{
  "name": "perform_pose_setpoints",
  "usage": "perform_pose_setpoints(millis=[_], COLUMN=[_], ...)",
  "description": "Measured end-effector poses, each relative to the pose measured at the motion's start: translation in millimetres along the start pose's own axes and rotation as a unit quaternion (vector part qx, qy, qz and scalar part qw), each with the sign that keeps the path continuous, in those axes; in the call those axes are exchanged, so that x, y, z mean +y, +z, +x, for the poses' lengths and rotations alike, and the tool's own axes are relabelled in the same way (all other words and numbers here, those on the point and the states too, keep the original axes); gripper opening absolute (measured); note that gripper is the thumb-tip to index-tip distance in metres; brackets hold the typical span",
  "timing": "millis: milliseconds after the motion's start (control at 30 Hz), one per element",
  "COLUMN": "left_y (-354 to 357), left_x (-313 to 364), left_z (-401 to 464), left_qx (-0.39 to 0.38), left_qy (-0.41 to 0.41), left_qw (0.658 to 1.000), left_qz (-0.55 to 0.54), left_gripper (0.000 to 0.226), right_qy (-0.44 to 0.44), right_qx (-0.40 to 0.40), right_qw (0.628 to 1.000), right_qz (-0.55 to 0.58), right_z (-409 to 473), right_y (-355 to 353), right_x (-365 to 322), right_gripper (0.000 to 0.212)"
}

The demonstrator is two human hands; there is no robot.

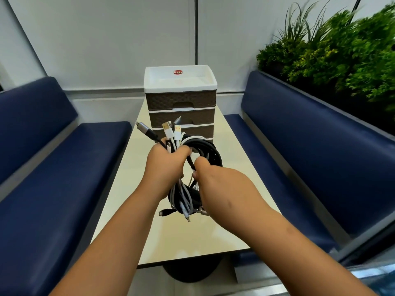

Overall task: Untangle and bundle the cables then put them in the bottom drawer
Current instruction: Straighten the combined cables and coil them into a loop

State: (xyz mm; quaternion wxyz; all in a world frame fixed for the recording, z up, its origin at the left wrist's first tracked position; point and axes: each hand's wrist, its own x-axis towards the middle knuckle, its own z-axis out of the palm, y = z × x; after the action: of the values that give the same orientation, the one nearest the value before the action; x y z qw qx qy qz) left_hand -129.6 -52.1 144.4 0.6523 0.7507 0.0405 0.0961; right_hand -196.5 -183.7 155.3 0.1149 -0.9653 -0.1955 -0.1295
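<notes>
On the table, "Uniplus" drawers; both hands grip coiled cables

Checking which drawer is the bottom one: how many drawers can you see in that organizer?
4 show in the drawer unit, stacked: top drawer, second drawer, third drawer, and a fourth drawer, mostly hidden behind the cables. Others could be hidden below.
</notes>
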Motion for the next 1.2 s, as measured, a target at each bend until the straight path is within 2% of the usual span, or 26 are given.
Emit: perform_pose_setpoints(millis=[167,333,400,500,533,633,767,867,967,1033,1100,1200], left_y=[0.0,-6.3,-13.9,-24.1,-26.7,-30.7,-27.9,-25.3,-20.9,-17.6,-16.0,-15.9], left_x=[5.9,7.4,8.3,13.2,15.3,20.0,24.9,25.6,26.5,27.1,27.5,25.5], left_z=[1.7,5.5,5.3,-1.8,-4.8,-10.3,-13.8,-17.8,-22.4,-23.7,-22.2,-16.1], left_qx=[-0.011,-0.029,-0.060,-0.130,-0.151,-0.206,-0.254,-0.289,-0.312,-0.312,-0.292,-0.256], left_qy=[-0.005,-0.010,-0.016,-0.018,-0.021,-0.025,-0.038,-0.052,-0.058,-0.047,-0.037,-0.027], left_qw=[1.000,1.000,0.998,0.991,0.988,0.978,0.966,0.955,0.945,0.945,0.951,0.962], left_qz=[-0.011,-0.005,0.007,0.007,-0.002,-0.016,-0.010,-0.043,-0.074,-0.083,-0.092,-0.095], left_gripper=[0.016,0.018,0.023,0.023,0.023,0.027,0.023,0.023,0.025,0.027,0.028,0.029], right_qy=[-0.015,-0.019,-0.029,-0.052,-0.080,-0.194,-0.237,-0.230,-0.159,-0.084,-0.009,0.033], right_qx=[-0.004,-0.054,-0.090,-0.142,-0.123,0.008,0.132,0.154,0.144,0.114,0.052,-0.025], right_qw=[1.000,0.998,0.995,0.987,0.986,0.969,0.937,0.952,0.974,0.968,0.933,0.833], right_qz=[0.000,-0.007,-0.032,-0.060,-0.074,-0.151,-0.219,-0.128,0.075,0.207,0.355,0.552], right_z=[-7.9,-10.5,-7.1,3.4,5.9,12.5,22.3,26.9,26.4,24.9,22.9,19.6], right_y=[-7.1,-25.1,-40.6,-67.4,-74.8,-85.1,-77.8,-55.1,-26.6,-12.1,-4.6,4.2], right_x=[-2.1,9.8,28.6,64.3,75.5,103.9,118.1,122.6,116.4,107.0,98.2,90.3], right_gripper=[0.029,0.020,0.009,0.012,0.014,0.016,0.016,0.021,0.029,0.024,0.017,0.014])
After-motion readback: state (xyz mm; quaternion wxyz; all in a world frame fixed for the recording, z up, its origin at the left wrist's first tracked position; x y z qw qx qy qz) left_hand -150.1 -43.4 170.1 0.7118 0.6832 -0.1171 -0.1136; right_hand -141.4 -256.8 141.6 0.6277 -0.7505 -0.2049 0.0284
